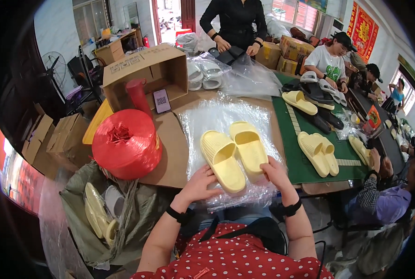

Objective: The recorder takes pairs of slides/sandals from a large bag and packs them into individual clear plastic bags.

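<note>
A pair of pale yellow slide slippers lies side by side in front of me, toes away from me, on a stack of clear plastic bags (193, 121). My right hand (277, 174) pinches the heel edge of the right slipper (250, 148). Beside the outer edge of the left slipper (223, 162), my left hand (201, 185) lies with thumb and fingers apart. Its fingertips are close to the sole, and whether they touch it I cannot tell.
Left of the bags stand a big red twine roll (126, 144), a phone (161, 101) and an open carton (144, 69). A sack (137, 204) of slippers sits lower left. More yellow slippers (317, 153) lie on a green mat (291, 172). Co-workers handle goods opposite and at right.
</note>
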`<action>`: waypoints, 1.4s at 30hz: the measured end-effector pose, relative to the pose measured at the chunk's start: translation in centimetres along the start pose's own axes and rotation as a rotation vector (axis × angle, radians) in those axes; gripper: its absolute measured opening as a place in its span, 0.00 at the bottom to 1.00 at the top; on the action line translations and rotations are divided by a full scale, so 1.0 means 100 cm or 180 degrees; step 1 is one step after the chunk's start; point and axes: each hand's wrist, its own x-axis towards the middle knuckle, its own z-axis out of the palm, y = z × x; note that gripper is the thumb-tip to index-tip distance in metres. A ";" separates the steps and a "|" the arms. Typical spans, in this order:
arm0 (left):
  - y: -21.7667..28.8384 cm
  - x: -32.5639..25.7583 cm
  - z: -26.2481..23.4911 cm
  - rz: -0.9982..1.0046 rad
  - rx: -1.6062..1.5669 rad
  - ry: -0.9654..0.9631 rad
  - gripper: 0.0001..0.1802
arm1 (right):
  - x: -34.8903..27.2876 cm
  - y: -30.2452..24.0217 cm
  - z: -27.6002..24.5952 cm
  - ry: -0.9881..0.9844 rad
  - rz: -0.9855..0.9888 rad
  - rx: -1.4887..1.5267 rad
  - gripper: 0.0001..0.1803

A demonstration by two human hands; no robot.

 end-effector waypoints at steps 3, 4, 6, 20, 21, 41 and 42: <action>-0.002 -0.002 0.002 -0.0024 0.0081 0.0005 0.32 | -0.014 0.000 0.003 0.0043 -0.0363 -0.1574 0.27; -0.003 -0.003 0.002 -0.0003 0.0141 0.0033 0.32 | -0.015 0.000 0.008 0.0045 -0.0357 -0.1573 0.27; -0.002 -0.002 0.001 -0.0015 0.0140 0.0008 0.32 | -0.016 -0.002 0.015 0.1171 -0.1773 -0.3075 0.29; 0.003 -0.001 -0.001 -0.0084 0.0385 -0.0279 0.34 | 0.068 -0.013 0.078 0.0251 -0.1372 -0.2682 0.21; 0.001 0.000 -0.001 -0.0100 0.0390 -0.0268 0.35 | 0.068 -0.014 0.077 0.0379 -0.1496 -0.2511 0.20; 0.024 0.035 0.010 -0.0583 0.0814 0.0210 0.39 | -0.063 0.023 -0.066 0.1560 -0.1220 0.0675 0.13; 0.030 0.031 0.004 -0.0679 0.0690 0.0137 0.39 | -0.066 0.022 -0.065 0.1573 -0.1201 0.0685 0.13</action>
